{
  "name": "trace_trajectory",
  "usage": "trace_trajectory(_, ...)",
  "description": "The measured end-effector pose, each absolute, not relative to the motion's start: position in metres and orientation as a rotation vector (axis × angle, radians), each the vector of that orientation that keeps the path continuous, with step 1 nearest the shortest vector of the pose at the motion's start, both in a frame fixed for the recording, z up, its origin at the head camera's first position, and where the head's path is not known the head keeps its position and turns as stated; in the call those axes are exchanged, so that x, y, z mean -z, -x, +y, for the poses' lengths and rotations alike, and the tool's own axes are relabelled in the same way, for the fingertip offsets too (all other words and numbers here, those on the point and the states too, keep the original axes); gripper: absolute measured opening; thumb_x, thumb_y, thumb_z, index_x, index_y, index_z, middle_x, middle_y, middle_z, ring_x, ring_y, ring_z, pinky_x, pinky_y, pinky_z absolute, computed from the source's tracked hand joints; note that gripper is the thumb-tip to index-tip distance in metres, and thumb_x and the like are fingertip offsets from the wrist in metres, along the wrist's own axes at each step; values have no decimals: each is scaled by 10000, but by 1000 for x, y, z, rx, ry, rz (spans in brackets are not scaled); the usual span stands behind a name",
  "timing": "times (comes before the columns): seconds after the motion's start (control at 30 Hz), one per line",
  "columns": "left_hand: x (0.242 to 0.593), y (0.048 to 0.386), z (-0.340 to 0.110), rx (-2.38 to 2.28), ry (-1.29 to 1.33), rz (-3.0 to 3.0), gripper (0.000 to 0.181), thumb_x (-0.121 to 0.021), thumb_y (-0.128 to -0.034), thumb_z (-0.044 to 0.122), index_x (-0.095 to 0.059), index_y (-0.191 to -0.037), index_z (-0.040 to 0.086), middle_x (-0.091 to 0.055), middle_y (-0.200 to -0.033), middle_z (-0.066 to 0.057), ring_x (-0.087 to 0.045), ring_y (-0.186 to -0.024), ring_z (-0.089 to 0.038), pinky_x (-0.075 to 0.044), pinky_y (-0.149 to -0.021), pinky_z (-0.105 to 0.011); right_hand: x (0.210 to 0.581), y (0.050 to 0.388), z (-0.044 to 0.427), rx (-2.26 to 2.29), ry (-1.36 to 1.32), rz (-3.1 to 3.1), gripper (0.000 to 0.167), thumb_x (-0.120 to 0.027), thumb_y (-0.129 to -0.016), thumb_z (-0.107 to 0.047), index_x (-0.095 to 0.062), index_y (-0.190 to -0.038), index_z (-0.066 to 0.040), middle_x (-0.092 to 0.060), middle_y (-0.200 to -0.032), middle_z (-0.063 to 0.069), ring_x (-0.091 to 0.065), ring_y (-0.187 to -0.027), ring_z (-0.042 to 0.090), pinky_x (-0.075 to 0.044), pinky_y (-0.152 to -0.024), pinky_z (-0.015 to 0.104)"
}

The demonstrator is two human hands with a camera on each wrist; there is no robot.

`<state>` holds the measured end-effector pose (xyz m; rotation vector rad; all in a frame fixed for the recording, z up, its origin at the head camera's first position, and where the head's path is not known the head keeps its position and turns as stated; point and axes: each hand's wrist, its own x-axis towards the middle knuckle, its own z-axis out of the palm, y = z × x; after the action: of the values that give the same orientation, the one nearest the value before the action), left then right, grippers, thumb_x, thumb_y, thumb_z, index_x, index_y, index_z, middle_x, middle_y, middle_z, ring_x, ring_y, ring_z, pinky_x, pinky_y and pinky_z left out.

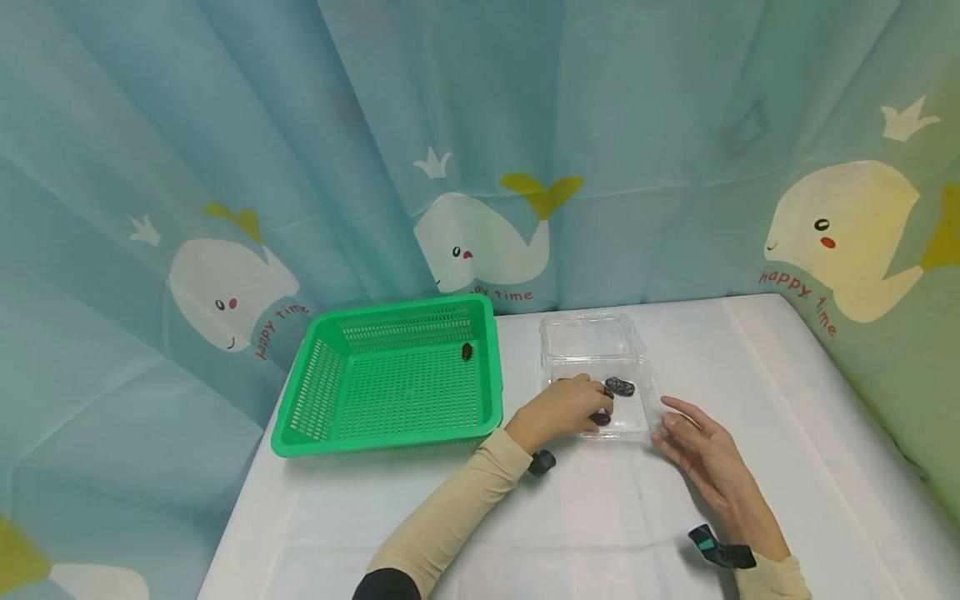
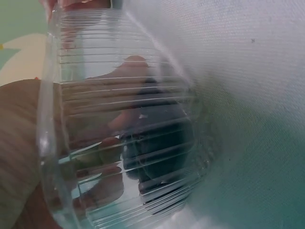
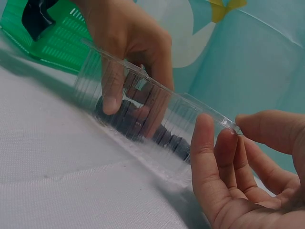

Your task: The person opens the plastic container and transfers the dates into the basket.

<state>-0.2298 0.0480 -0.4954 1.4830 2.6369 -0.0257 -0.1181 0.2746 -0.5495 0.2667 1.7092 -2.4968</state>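
Observation:
A clear plastic clamshell box (image 1: 633, 421) lies with its lid folded back, holding several dark, wrinkled oval pieces resembling dried dates (image 1: 620, 386). My left hand (image 1: 562, 410) reaches down inside it. The thumb and fingers of that hand close around a dark piece (image 3: 126, 114) near the box floor, partly veiled by the ribbed wall. At the box's right side, my right hand (image 1: 705, 454) pinches the rim between thumb and fingers (image 3: 228, 148). Through the wall in the left wrist view, the dark pieces (image 2: 157, 138) appear blurred beside the left fingers.
Left of the box stands a green perforated basket (image 1: 386, 437) with one dark oval piece (image 1: 467, 352) inside. White cloth covers the table (image 1: 562, 533). Behind it hangs a blue-green curtain (image 1: 637, 167) printed with whales.

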Motion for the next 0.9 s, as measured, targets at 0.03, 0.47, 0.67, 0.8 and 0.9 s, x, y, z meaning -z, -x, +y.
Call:
trace_trajectory(0.03,496,230,48,32,-1478,2635,286,-821,-894,352,-770,-1166,281,-740,-1135,102,-622,-1009,-92,-523,-839,-204,550,118,275,2497,-261,1707,315,-589,-1061,-69,-632,-1291,-280,-623,-1064,-85,-651,-968,26,-603,-940,257)
trace_trajectory(0.47,492,233,54,-17,-1494,2605,90,-785,-944,220,-782,-1031,241,-756,-1039,95,-668,-983,-66,-538,-854,-194,550,118,276,2541,-231,1660,329,-571,-1060,-33,-654,-1279,-263,-633,-1020,-82,-663,-946,29,-604,-940,258)
trace_trajectory(0.67,492,233,53,-32,-1523,2589,67,-782,-948,219,-778,-1011,242,-750,-1030,93,-663,-960,-56,-540,-822,-188,550,118,275,2532,-231,1676,325,-575,-1059,-38,-651,-1279,-264,-629,-1016,-80,-663,-939,29,-607,-932,257)
trace_trajectory(0.8,492,234,53,-52,-1526,2575,71,-788,-941,208,-782,-1003,241,-758,-1005,99,-669,-941,-44,-544,-797,-181,550,118,275,2546,-223,1668,325,-570,-1059,-30,-659,-1272,-259,-640,-1000,-78,-672,-931,34,-610,-927,260)
trace_trajectory(0.9,492,234,53,-71,-1525,2567,63,-785,-943,201,-778,-997,234,-765,-991,102,-675,-919,-31,-545,-767,-176,551,117,275,2547,-217,1668,324,-566,-1061,-30,-660,-1272,-258,-644,-996,-79,-674,-929,33,-610,-927,260)
